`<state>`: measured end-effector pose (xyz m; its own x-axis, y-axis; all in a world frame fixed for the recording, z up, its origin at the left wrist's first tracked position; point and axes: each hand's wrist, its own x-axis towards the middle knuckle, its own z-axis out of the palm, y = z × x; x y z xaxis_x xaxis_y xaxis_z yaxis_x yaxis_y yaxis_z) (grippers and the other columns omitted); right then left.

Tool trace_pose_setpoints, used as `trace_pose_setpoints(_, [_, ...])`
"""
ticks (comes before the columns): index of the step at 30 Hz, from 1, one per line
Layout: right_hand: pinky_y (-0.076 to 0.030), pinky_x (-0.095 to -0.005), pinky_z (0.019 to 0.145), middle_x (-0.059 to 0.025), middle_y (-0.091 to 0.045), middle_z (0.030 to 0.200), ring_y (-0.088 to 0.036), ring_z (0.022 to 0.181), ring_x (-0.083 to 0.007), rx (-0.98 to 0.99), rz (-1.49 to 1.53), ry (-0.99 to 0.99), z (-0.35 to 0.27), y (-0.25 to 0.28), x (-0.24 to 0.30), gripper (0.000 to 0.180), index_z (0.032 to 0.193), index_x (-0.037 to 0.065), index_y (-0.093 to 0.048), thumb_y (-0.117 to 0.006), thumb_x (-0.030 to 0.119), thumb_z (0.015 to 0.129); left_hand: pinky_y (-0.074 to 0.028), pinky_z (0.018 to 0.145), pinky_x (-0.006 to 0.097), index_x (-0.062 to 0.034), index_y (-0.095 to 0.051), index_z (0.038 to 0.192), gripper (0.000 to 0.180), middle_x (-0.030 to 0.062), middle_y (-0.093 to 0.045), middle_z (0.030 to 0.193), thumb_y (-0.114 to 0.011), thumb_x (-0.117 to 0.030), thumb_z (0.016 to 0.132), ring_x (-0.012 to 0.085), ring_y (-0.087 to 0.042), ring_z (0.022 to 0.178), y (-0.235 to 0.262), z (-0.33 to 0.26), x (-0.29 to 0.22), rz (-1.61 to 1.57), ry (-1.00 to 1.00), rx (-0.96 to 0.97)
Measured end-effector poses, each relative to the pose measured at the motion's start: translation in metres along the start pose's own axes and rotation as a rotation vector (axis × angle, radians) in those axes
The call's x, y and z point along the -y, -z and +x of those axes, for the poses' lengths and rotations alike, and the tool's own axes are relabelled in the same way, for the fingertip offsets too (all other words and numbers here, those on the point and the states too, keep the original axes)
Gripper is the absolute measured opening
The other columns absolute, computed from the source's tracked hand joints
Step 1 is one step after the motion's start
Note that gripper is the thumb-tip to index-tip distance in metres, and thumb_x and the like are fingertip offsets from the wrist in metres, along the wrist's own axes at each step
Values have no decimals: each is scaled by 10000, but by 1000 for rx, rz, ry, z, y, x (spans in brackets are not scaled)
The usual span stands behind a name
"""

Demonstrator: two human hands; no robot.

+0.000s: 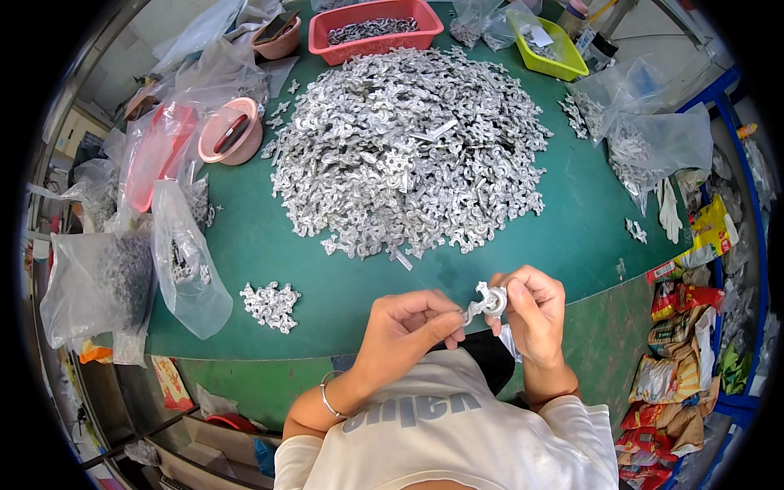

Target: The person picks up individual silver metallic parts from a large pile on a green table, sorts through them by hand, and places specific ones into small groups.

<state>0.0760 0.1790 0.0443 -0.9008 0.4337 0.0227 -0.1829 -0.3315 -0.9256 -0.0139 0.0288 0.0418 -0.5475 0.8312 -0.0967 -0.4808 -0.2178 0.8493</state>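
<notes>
The left hand [410,328] and right hand [536,309] pinched a silver part [492,300]; a big heap [404,155] and a little heap [270,307] of parts sat on the green surface [237,237].

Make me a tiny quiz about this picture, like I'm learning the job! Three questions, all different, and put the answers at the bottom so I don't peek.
1. True or false: the small heap of parts is farther away from us than the big pile of parts.

2. Pick one: what colour is the tray at the back right?
A) white
B) yellow-green
C) black

3. Fill in the gap: the right hand holds a silver metal piece, and the bracelet is on the ____ arm.

Key
1. False: the small heap is closer.
2. B
3. left
</notes>
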Motion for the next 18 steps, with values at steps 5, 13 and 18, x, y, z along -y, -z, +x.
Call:
trace_pose_setpoints(5, [-366, -230, 398, -134, -519, 627, -467, 480, -147, -7, 33, -36, -1, 1, 1, 261, 705, -19, -470, -459, 161, 893, -457, 600, 217, 64, -583, 867, 107, 91, -598, 770, -560, -35, 834, 112, -562, 670, 1, 1, 1, 1, 8, 17])
trace_pose_setpoints(13, [-407, -235, 547, -115, -578, 757, -517, 609, -142, 22, -293, 242, -1, 9, 3, 88, 824, -52, -615, -566, 19, 807, -482, 691, 247, 62, -560, 953, 161, 103, -608, 847, -548, -58, 847, 137, -585, 739, 0, 4, 2, -182, 131, 24])
trace_pose_setpoints(18, [-426, -257, 618, -122, -593, 796, -534, 689, -172, 53, -436, 402, 4, 15, 9, 112, 825, -47, -640, -602, -60, 721, -489, 767, 272, 76, -550, 987, 187, 117, -602, 913, -567, 31, 806, 161, -592, 827, -6, 1, -1, -83, 47, -3])
